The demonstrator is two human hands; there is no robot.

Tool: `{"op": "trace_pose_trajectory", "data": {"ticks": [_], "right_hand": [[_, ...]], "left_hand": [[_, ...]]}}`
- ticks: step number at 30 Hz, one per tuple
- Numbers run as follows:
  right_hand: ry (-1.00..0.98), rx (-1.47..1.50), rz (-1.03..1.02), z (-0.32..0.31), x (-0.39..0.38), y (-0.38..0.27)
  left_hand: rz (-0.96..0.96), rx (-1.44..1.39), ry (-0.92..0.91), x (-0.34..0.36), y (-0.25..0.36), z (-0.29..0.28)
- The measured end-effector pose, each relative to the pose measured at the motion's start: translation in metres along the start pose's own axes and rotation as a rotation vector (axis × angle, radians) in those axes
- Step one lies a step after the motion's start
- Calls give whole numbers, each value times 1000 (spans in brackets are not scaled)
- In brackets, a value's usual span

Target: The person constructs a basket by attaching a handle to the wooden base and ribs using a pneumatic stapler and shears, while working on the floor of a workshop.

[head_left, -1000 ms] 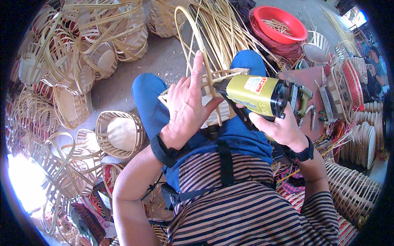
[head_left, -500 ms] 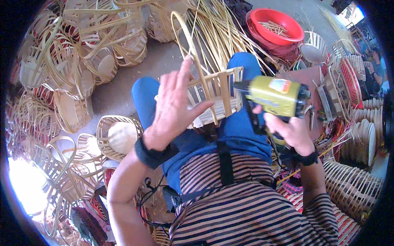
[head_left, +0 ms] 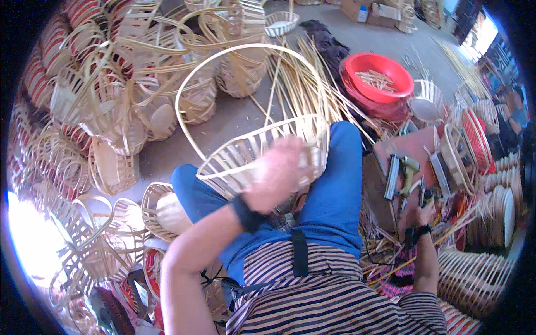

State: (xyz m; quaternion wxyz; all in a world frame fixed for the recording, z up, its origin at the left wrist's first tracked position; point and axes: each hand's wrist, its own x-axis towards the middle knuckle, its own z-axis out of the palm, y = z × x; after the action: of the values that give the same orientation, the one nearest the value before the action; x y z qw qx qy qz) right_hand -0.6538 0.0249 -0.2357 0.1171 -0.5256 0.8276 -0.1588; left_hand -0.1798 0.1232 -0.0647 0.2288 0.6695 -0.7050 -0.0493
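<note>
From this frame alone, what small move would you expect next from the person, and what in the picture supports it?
Probably the left hand swings the handled basket off the lap toward the basket pile on the person's left. The basket looks complete, with its hoop handle attached, the hand gripping its side is motion-blurred, and the right hand is down beside the nail gun lying on the board, not holding it.

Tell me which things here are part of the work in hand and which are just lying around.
In hand:
- slatted basket with hoop handle, gripped by the left hand over the lap
- right hand, down by the tools at the person's right side
- nail gun, lying just above that hand

Lying about:
- red tub with sticks in it
- heap of finished baskets
- loose cane strips on the floor
</note>
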Motion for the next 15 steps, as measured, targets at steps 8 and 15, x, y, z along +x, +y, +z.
{"op": "trace_pose_trajectory", "data": {"ticks": [8, 15], "right_hand": [[47, 84, -73, 23, 0, -19], [53, 474, -468, -23, -15, -145]], "left_hand": [[-21, 202, 84, 12, 18, 66], [57, 178, 106, 10, 23, 53]]}}
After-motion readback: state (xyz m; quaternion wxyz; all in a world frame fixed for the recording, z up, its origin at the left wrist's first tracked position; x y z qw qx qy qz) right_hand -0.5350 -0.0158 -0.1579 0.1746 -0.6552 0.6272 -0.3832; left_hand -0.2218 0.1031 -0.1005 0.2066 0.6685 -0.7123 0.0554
